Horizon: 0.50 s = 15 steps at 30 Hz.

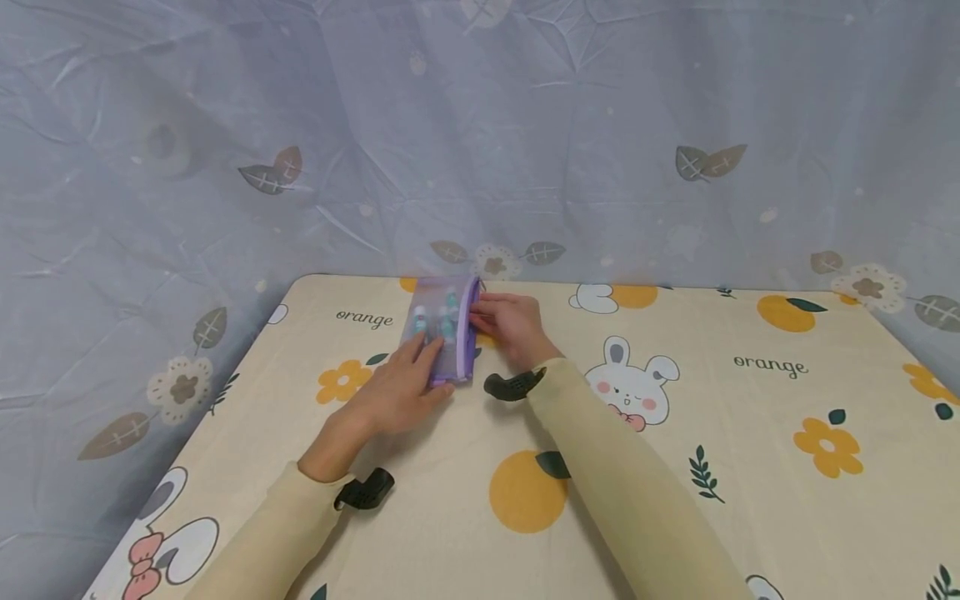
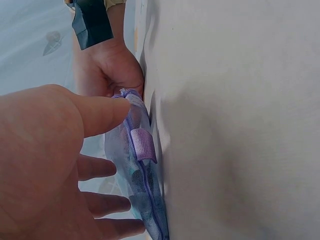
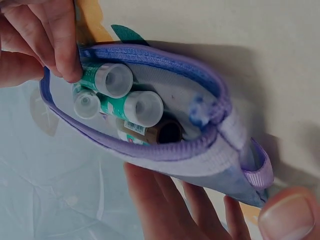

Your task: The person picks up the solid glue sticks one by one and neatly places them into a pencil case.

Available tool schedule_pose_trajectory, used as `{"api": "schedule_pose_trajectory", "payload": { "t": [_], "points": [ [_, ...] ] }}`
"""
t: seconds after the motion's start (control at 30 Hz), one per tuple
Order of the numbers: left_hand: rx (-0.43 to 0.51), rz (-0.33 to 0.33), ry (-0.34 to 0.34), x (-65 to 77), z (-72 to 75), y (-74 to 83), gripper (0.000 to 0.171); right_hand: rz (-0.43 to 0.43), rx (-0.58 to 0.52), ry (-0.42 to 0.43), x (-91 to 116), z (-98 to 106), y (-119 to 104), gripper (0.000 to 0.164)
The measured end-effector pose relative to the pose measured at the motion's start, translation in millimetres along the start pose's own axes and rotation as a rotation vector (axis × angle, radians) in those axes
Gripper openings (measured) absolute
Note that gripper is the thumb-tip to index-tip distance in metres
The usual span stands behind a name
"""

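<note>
A purple mesh zipper pouch (image 1: 437,333) lies near the table's far edge, its unzipped mouth facing right. Inside, the right wrist view shows green-labelled glue sticks (image 3: 117,81) with translucent ends, and a brown tube (image 3: 167,132) with a barcode label beside it. My right hand (image 1: 513,323) pinches the mouth's far end, thumb outside the rim and fingertips inside, right against a green tube. Across the pouch's upper face my left hand (image 1: 405,387) rests its straight fingers. Its thumb (image 2: 107,112) stretches along the near end, beside the small purple tab (image 2: 143,145).
A cream tablecloth (image 1: 645,517) printed with oranges, flowers and rabbits covers the table. Just behind the pouch hangs a grey-blue leaf-patterned curtain (image 1: 480,150), which also runs along the left side. Black wrist devices (image 1: 513,385) sit at both cuffs.
</note>
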<state>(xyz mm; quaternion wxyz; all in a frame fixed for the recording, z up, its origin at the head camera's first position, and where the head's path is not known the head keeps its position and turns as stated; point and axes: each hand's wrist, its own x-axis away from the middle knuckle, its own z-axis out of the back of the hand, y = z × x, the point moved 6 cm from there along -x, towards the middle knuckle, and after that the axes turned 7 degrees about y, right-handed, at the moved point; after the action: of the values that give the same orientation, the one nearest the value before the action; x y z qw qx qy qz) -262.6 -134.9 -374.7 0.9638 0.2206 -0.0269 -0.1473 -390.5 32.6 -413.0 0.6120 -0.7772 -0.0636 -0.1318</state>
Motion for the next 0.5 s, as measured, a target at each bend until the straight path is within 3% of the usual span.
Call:
{"api": "schedule_pose_trajectory", "payload": {
  "t": [0.2,0.5],
  "points": [
    [-0.006,-0.008,0.004,0.1,1.0,-1.1,0.078,0.001,-0.027,0.000,-1.8,2.4,0.1,0.039],
    [-0.005,-0.003,0.018,1.7,3.8,-4.0,0.077,0.016,0.032,0.001,-0.5,6.9,-3.8,0.036]
  ]
}}
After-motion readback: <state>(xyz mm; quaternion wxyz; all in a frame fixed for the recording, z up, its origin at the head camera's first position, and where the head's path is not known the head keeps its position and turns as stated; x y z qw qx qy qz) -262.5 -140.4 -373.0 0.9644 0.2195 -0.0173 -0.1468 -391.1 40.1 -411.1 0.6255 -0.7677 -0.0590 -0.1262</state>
